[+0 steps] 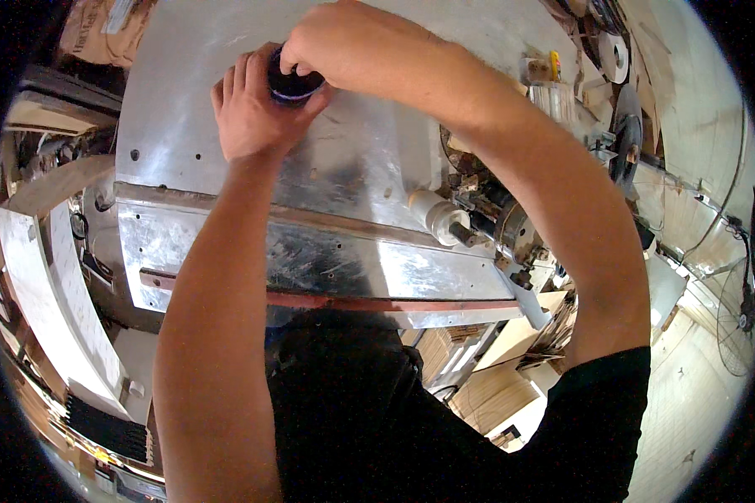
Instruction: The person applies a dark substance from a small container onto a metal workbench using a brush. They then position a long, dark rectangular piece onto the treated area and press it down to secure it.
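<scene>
A dark round cup-like container (pixel 294 86) with a purplish rim stands at the far part of the metal-topped table (pixel 352 159). Around its left and near side curl the fingers and thumb of my left hand (pixel 258 109), holding it. My right hand (pixel 327 46) is bent in over the container from the right. Its fingers are closed and point down at the dark mouth. Whatever they pinch, if anything, is hidden. The container's contents are too dark to make out.
A white roller (pixel 440 216) and a greasy mechanism (pixel 511 226) sit at the table's right edge. A reddish strip (pixel 377 302) runs along the near edge. Long white panels (pixel 59 293) lie on the left, a brown paper sack (pixel 101 33) at far left. At right stands a wire fan (pixel 734 318).
</scene>
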Available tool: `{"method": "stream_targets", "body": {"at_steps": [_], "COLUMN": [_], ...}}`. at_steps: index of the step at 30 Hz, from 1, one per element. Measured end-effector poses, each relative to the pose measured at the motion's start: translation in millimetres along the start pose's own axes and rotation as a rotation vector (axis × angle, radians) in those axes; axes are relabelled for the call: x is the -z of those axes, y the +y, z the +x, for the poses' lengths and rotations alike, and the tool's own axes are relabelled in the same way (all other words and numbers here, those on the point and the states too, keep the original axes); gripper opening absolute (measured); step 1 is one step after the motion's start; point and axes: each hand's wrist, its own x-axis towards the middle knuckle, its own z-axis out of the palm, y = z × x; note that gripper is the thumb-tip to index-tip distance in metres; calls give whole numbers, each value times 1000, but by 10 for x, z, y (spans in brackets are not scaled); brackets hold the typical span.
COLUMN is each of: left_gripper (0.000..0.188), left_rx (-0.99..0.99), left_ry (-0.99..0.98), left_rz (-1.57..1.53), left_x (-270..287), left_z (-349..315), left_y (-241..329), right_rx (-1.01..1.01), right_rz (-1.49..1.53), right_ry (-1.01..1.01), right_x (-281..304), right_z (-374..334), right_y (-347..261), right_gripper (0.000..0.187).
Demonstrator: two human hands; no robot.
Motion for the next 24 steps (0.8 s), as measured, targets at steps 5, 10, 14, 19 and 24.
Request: {"method": "stream_targets", "body": {"at_steps": [5,10,14,19,24], "left_gripper": [89,87,85,87,84], "left_rx": [-3,-7,-5,16,-21], "left_ry": [12,43,19,25,82], "left_rz": [24,27,-10,-27,-3], "left_x": [-7,-10,19,40,-24], "left_z": [4,-22,21,-3,9], "left_y": [8,-74,39,16,22], "right_rx": [-142,-503,-566,-608,-453], "right_rz": [509,605,544,336,368], "right_ry": [57,59,7,-80,-274], "right_x": [103,450,279,380,-12], "right_z": [-162,-784,-1803,-2258,-2824], "right_y": [62,-48,110,27,-78], "right_gripper": [14,23,18,18,18]}}
